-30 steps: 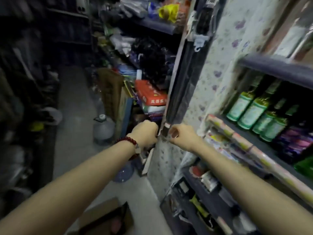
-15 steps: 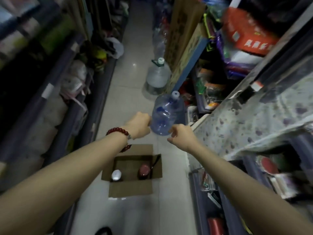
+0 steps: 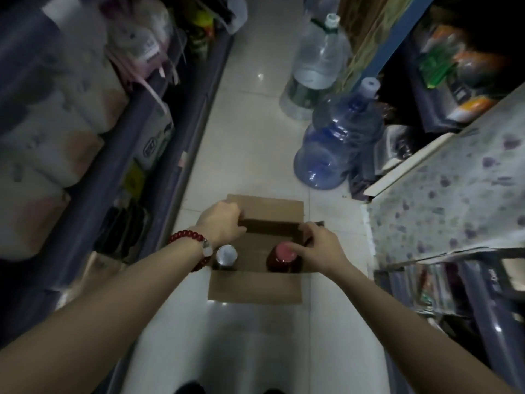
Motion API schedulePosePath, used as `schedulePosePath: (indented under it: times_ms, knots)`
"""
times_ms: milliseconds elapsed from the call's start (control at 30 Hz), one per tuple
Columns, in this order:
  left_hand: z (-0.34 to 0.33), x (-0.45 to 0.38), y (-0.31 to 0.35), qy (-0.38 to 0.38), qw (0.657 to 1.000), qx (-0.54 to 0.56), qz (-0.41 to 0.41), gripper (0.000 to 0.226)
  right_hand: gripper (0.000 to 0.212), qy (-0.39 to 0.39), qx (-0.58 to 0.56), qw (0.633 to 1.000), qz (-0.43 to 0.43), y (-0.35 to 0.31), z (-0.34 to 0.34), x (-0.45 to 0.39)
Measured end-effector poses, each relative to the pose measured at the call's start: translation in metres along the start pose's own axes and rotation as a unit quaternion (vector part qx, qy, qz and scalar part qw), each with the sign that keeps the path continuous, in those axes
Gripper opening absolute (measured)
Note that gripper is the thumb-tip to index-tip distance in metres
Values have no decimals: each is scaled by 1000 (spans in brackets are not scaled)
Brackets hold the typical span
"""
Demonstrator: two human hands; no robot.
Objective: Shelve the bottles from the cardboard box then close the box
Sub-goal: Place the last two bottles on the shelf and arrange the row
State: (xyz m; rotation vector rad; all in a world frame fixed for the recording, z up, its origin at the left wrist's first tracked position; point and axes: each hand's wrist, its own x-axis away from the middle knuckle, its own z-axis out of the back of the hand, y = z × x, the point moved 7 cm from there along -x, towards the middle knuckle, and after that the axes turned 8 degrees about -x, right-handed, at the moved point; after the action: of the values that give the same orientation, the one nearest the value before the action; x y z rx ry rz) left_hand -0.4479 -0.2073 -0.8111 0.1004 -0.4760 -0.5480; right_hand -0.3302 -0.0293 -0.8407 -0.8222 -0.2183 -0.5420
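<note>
An open cardboard box (image 3: 255, 291) sits on the white tiled floor between two shelving rows. Two bottles stand inside it: a silver-capped bottle (image 3: 226, 254) at the left and a red-capped bottle (image 3: 282, 255) at the right. My left hand (image 3: 221, 223), with a red bead bracelet on the wrist, hovers over the box's far left corner with loosely curled fingers, and I see nothing in it. My right hand (image 3: 318, 243) is at the box's right side, its thumb touching the red cap and its fingers by the upright right flap.
A blue water jug (image 3: 335, 143) and a clear one (image 3: 315, 66) stand on the floor beyond the box at the right. Shelves with packaged goods (image 3: 71, 115) line the left. A patterned shelf side panel (image 3: 443, 194) and low shelves are at the right.
The view swung from the right-hand shelf down to the floor. Both hands dropped from chest height to the open box; the right thumb now touches the red cap.
</note>
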Motion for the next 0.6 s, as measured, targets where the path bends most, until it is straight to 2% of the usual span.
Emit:
schedulePosePath:
  times_ms: [100,233,433,600]
  knots:
    - [-51,-15,-22,12,999,32,9,23,66,-9,-36,999,-5,39,-43,-13]
    - [-122,-38,-44,13,998,69,0,43,65,7,-67,998,-3,83,-92,-34]
    - [-197,-59,-65,35,983,179,-16,64,75,88,-51,995,12,133,-131,-67]
    - [-237,-64,-75,92,976,195,-6,74,88,124,-98,987,13,157,-152,-87]
